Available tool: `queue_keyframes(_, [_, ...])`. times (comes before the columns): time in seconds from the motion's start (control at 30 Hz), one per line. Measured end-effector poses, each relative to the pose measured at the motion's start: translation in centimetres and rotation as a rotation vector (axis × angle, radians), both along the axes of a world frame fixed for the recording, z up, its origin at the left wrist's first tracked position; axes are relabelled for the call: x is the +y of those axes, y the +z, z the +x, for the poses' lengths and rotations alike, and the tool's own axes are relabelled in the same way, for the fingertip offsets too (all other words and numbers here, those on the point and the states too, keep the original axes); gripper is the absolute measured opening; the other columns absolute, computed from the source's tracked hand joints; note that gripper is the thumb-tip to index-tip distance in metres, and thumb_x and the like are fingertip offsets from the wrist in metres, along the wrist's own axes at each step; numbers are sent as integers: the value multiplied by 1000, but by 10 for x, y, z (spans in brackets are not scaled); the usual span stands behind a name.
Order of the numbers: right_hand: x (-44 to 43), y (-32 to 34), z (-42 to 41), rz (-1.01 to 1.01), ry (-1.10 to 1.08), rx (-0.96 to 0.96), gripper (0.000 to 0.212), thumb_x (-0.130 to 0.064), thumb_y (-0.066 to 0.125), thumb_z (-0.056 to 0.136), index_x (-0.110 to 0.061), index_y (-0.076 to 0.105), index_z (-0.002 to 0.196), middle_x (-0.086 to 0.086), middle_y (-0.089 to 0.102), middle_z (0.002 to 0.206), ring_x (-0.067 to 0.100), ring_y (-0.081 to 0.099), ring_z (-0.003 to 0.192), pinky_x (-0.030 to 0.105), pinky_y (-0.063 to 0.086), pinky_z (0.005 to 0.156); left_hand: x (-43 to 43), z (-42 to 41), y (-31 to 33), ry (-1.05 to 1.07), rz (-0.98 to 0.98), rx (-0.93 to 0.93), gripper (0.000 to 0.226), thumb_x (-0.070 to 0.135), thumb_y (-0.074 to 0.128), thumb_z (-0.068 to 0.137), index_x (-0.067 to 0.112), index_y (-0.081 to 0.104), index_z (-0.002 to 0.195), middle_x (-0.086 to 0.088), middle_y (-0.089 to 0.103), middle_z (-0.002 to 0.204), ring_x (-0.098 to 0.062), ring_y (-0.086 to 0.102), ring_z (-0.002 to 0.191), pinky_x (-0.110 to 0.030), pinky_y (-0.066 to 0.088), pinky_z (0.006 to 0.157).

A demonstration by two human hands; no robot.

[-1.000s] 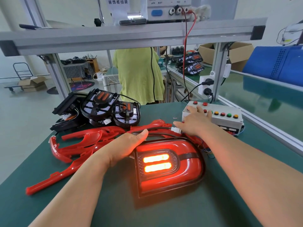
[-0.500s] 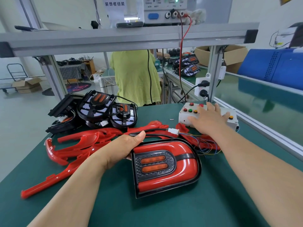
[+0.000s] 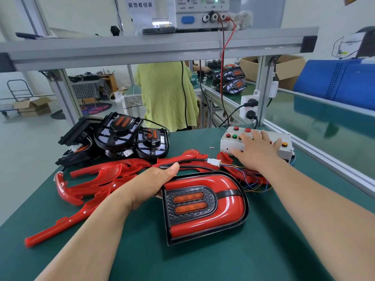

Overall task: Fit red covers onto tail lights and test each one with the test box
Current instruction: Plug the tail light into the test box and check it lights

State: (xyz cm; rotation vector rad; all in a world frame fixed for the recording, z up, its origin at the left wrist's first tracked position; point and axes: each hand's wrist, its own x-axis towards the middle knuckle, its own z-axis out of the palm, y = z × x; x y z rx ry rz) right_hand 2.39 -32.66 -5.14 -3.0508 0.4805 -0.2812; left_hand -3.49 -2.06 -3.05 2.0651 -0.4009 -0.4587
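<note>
Testing step: left hand [image 3: 150, 183] grips covered tail light [image 3: 205, 205] (unlit), right hand [image 3: 255, 151] spread flat over test box [image 3: 286, 152] buttons [image 3: 234, 136]; next probably needs one firm press.

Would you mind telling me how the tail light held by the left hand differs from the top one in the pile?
The near tail light wears a red cover; the pile's top light is bare. The near one lies flat on the mat, held by the left hand; the pile one leans tilted on others, untouched. Both show two unlit orange bars.
</note>
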Motion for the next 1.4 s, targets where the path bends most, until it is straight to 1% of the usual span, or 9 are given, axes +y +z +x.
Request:
queue_keyframes(0.1, [-1,2,0,-3,10,7,73,-72,37,91,-35,27,152,5,14,165,31,6,152,68,7,114,0,1,0,-7,0,-2,62,59,31,99,15,76,103,1,77,102,-12,72,98,-20,49,84])
queue_keyframes(0.23, [-2,0,-3,-14,30,12,76,-74,35,90,-35,24,153,4,15,164,32,9,151,68,10,115,0,1,-1,8,-5,-10,60,58,33,100,17,76,102,3,77,100,-11,72,98,-14,49,78])
queue_keyframes(0.33, [-2,-3,-6,-24,35,2,79,-76,35,89,-35,21,155,4,14,165,33,9,151,68,9,115,0,2,-2,7,-8,4,61,59,33,99,17,77,101,2,78,98,-12,73,94,-18,50,79])
queue_keyframes(0.5, [-1,-2,-6,-32,35,4,79,-74,41,89,-36,19,155,4,13,165,34,9,151,69,10,115,0,5,-5,39,-60,-11,52,51,39,101,14,76,99,0,78,94,-15,74,90,-8,50,65])
queue_keyframes(0.73, [-3,3,-4,-48,35,31,77,-72,45,88,-38,23,153,5,17,163,34,14,149,67,17,113,2,7,-8,38,-89,-2,52,53,40,101,15,76,102,0,78,97,-14,74,93,-7,49,67])
queue_keyframes(1.0, [-1,5,-6,-46,31,50,79,-71,48,88,-38,21,154,4,14,165,33,11,150,66,16,114,1,6,-7,45,-53,-15,54,53,38,101,14,75,103,0,78,96,-15,74,93,-6,49,66])
queue_keyframes(1.13, [-1,10,-6,-15,36,77,79,-73,45,88,-37,21,154,3,10,166,32,6,152,67,12,114,1,4,-4,15,-33,8,58,58,36,99,14,74,106,0,77,101,-13,73,96,-14,51,77])
queue_keyframes(1.27, [-1,12,-5,-21,38,66,77,-72,45,89,-36,24,154,3,11,166,32,6,152,67,13,114,1,2,-3,10,-24,0,61,57,33,100,13,75,107,1,77,104,-10,71,99,-3,47,67])
queue_keyframes(1.4, [-1,12,-5,-30,37,64,77,-72,45,89,-36,24,154,4,12,165,32,7,152,67,14,114,1,2,-3,-2,-19,9,61,57,32,99,14,74,109,0,77,106,-11,71,101,-8,49,72])
